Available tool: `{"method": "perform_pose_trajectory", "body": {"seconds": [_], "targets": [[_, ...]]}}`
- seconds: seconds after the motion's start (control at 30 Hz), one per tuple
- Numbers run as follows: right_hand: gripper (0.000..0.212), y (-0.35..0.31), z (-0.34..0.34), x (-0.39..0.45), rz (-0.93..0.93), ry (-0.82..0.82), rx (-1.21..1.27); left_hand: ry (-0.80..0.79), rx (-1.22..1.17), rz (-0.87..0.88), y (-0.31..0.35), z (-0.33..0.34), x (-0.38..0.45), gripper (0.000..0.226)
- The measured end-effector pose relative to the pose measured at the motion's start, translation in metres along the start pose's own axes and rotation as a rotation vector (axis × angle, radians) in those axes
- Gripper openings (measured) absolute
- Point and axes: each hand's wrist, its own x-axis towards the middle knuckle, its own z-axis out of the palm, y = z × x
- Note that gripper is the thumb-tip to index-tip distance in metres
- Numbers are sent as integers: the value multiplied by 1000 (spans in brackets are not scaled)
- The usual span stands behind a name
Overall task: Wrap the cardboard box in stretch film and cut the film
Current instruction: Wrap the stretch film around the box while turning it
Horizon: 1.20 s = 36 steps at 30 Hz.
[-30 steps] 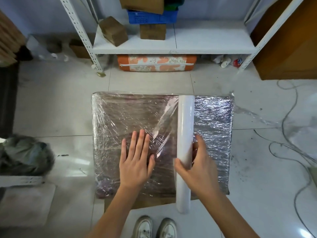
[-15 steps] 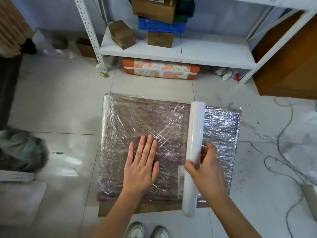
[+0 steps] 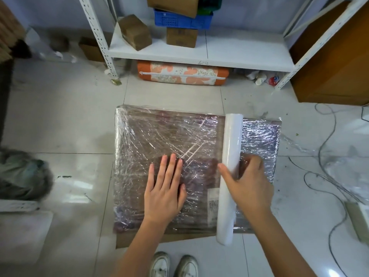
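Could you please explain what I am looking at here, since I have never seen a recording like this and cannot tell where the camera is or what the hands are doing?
There is no machine here: the camera sits on a person's head and looks down, so you see their own arms and their shoes at the bottom. On the tiled floor lies a flat cardboard box, already covered in shiny stretch film. The left hand lies flat on the wrapped top, fingers straight, pressing the film down. The right hand grips a white roll of stretch film that lies across the box, thumb on one side of the roll and the other fingers on the far side. Behind the box stands a white metal shelf with small cartons and a blue crate; an orange patterned cushion lies under it. Cables trail on the right.
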Motion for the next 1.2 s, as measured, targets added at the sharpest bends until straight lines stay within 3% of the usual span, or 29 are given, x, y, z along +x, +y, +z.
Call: {"method": "perform_pose_trajectory", "body": {"seconds": [0.1, 0.27, 0.43, 0.53, 0.7, 0.8, 1.0, 1.07, 1.2], "targets": [[72, 18, -5, 0, 17, 70, 113, -19, -10, -4, 1, -1, 2, 59], [44, 11, 12, -9, -264, 173, 60, -40, -64, -12, 0, -6, -1, 57], [32, 8, 25, -13, -246, 177, 74, -45, -412, -21, -8, -28, -1, 54], [27, 17, 29, -9, -294, 201, 121, -51, -212, -5, 10, -45, 9, 54], [32, 26, 35, -12, -348, 241, 146, -57, -12, 391, 46, -21, 57, 55], [35, 33, 33, -10, -385, 216, 215, -131, 36, 370, 39, -7, 68, 60], [32, 39, 32, -4, -419, 224, 344, 40, -427, 276, 39, -37, 80, 46], [32, 41, 32, -5, -409, 211, 381, 69, -278, 319, 42, -38, 90, 45], [39, 43, 34, -8, -387, 168, 342, -37, 21, 352, 50, -17, 104, 56]]}}
